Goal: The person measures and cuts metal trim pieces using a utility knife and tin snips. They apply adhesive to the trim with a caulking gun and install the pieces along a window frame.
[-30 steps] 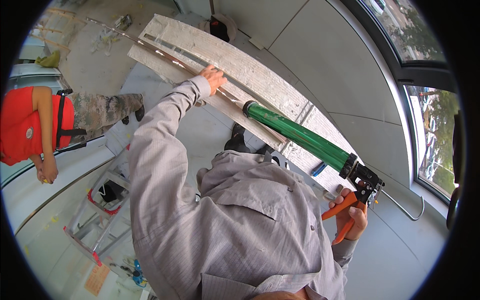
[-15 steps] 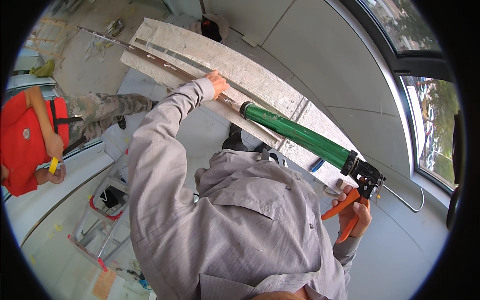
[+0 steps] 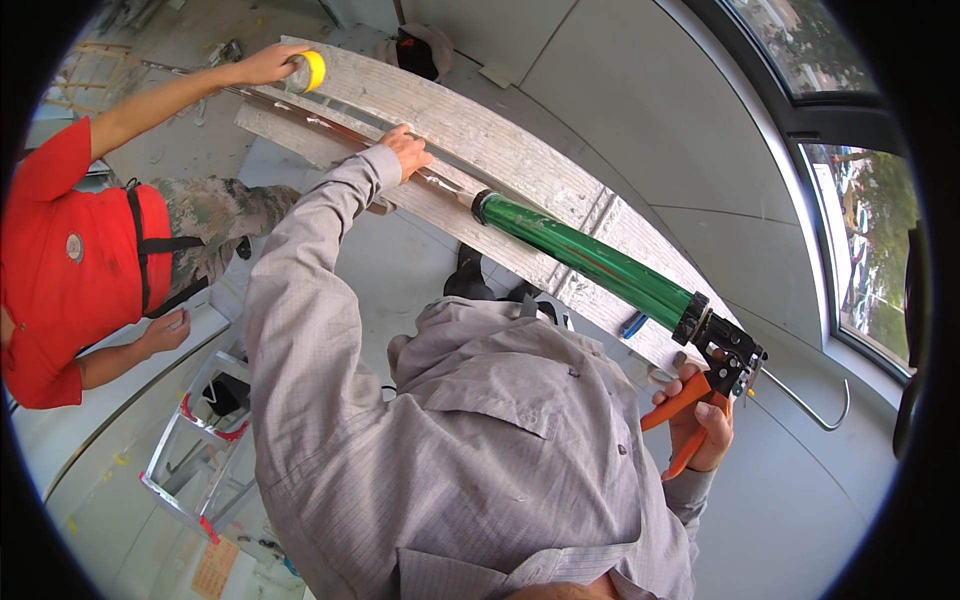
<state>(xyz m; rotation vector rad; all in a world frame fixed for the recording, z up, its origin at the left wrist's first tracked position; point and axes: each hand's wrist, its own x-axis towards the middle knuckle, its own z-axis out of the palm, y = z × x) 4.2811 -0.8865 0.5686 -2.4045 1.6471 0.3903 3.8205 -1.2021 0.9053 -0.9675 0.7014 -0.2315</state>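
The right grip [image 3: 712,438] is closed around the orange handles [image 3: 674,407] of a big green glue gun [image 3: 590,258]. The two handles stand apart like a V. The gun slants over the tabletop [image 3: 470,130], which is made of long, pale, rough boards, and its front end points to the left grip [image 3: 405,155]. The left fingers are bent down at a thin brown strip [image 3: 350,135] with white dabs on it. I cannot tell if they pinch the strip or just rest there. The strip runs along the tabletop and pokes out past its far left end. A small blue thing [image 3: 632,325] is near the green tube. At the far left end, another person's hand [image 3: 265,65] holds a yellow roll [image 3: 316,70]. That person wears a red shirt [image 3: 90,260]. A stepladder [image 3: 195,455] with red bits is on the left, and a window [image 3: 865,240] is on the right.
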